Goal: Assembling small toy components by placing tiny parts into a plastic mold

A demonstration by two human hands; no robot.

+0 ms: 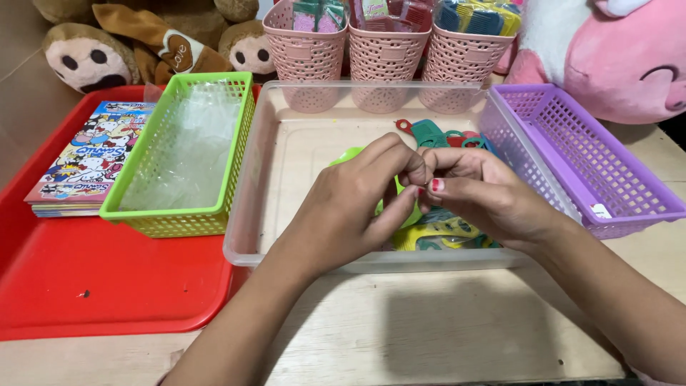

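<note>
My left hand [357, 200] and my right hand [475, 189] meet over a clear plastic tray [246, 214] in the middle of the wooden table. Together their fingertips pinch a light green plastic piece [348, 154], most of it hidden behind the fingers. Under and behind my hands lie several small plastic combs: teal and red ones [439, 134] at the back, yellow ones [443, 236] near the tray's front wall.
A green basket [179, 218] with clear plastic bags stands on a red tray [107, 286], next to a stack of cartoon booklets [89, 161]. A purple basket [622, 214] sits at the right. Three pink baskets [386, 50] of packed combs and plush toys [607, 50] line the back.
</note>
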